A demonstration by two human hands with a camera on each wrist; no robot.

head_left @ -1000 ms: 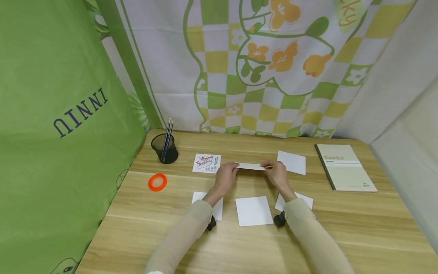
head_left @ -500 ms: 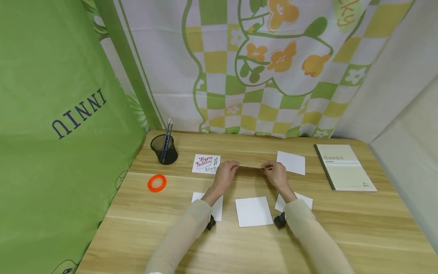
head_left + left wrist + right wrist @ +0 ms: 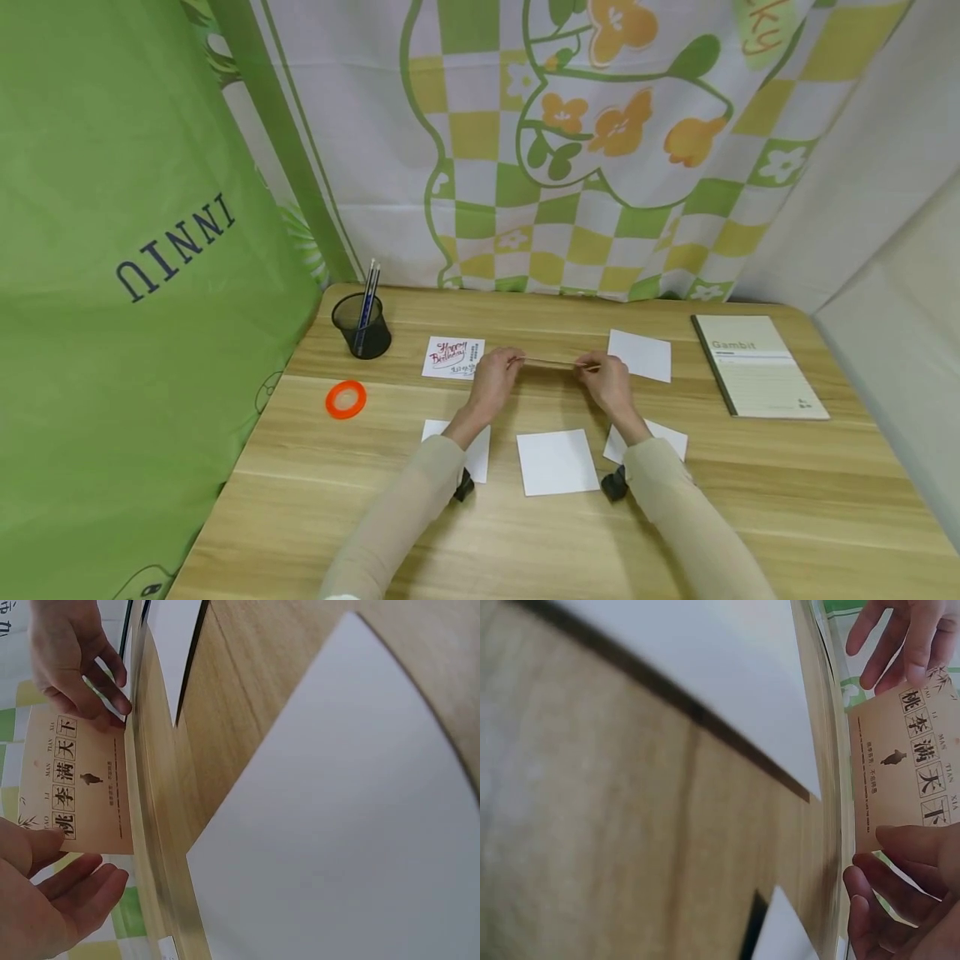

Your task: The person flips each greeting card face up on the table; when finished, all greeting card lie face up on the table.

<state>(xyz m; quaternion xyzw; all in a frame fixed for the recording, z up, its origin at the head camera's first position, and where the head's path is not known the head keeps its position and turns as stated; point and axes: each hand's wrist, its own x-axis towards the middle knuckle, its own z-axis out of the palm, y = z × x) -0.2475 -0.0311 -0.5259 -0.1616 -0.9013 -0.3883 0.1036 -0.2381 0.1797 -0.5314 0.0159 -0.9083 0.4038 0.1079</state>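
Note:
Between my two hands is a tan card [image 3: 90, 780] printed with large boxed Chinese characters, small letters and a dark figure. In the head view this card [image 3: 551, 361] appears nearly edge-on, as a thin line above the table. My left hand [image 3: 492, 385] pinches its left end between thumb and fingers. The right end is pinched by my right hand [image 3: 608, 385]. The right wrist view shows the card's printed face [image 3: 900, 761] too, with a thumb over its near edge. A white card with red "Happy Birthday" lettering [image 3: 448, 357] lies just beyond my left hand.
White cards lie on the wooden table [image 3: 555, 550]: one behind my right hand [image 3: 639, 356], one in front [image 3: 557, 463], others partly under each forearm. A mesh pen cup [image 3: 362, 329] and an orange ring-shaped roll [image 3: 331, 401] stand left; a notebook [image 3: 772, 379] lies right.
The held card has tilted: its white side showed as a narrow strip one second ago, and now it is seen almost edge-on. Both hands keep nearly the same place and hold.

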